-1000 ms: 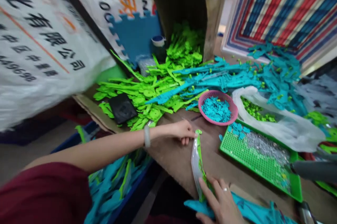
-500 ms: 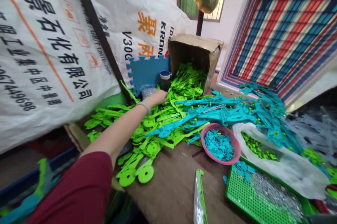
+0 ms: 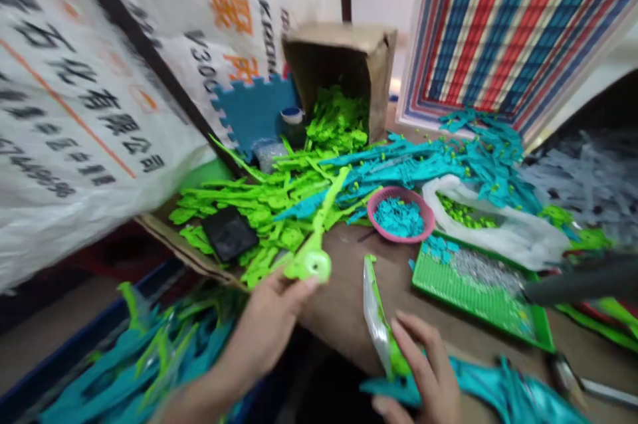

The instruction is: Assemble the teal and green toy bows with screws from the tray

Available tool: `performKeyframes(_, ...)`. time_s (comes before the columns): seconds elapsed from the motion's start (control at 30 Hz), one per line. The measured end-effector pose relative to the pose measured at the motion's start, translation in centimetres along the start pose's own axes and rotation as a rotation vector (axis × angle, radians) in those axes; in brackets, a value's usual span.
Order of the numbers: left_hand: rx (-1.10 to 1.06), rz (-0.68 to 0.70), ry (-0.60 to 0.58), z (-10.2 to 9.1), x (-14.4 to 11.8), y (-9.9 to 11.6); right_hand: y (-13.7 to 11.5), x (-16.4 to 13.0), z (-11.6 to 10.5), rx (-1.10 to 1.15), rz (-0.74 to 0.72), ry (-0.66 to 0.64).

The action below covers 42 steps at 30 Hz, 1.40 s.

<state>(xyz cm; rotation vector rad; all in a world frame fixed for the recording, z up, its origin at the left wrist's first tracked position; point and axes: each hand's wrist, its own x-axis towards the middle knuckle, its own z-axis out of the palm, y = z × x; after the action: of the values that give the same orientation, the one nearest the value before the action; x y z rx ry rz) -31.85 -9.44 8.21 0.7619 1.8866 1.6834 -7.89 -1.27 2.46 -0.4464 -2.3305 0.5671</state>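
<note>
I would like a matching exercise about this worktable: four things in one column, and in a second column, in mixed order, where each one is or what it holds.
Things:
1. left hand
2. right hand
3. pink basket
4. cardboard box

States:
a. lies on its side, green pieces spilling out
b. holds a long green plastic piece
c. full of small teal pieces
d. rests on a clear bag with a green part inside

Pairs: 1-b, 2-d, 3-c, 4-a
</note>
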Motion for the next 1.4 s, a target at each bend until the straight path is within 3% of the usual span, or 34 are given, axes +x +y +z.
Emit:
performKeyframes(0.07,0.067,0.161,-0.089,3.6,-5.5,-1.8,-1.9,1.2,-1.2,0.025,-0.055,-0.031)
performKeyframes(0.13,0.122,0.362,-0.087,6.5,-9.2,-3.1,-2.9,1.7,-2.2,0.014,-0.059,-0.072)
performKeyframes(0.27,0.096,0.548,-0.138,9.4,-11.2,-4.6,-2.4,0.7,-4.1,0.020,0.018,-0.055)
performKeyframes(0.37,0.138,0.621,-0.264,8.9,-10.2,-5.1,-0.6,0.4,-5.3,0.080,0.143,-0.027)
performKeyframes(0.43,0.267,0.615,-0.256,7.6,-9.1,-5.7,0.4,0.7,-5.6,0.067,0.197,-0.082)
performKeyframes(0.53,0.493,0.523,-0.226,5.8,-8.1,-7.1,1.1,1.2,-4.8,0.012,0.145,-0.267)
performKeyframes(0.7,0.686,0.544,-0.413,5.6,-8.7,-8.6,1.6,1.3,-2.9,-0.074,0.078,-0.470)
performKeyframes(1.0,0.503,0.514,-0.440,6.5,-9.4,-9.1,2.9,2.1,-5.0,-0.109,0.021,-0.623)
performKeyframes(1.4,0.489,0.522,-0.451,6.5,-9.4,-9.2,2.1,2.6,-4.6,-0.208,-0.073,-0.704)
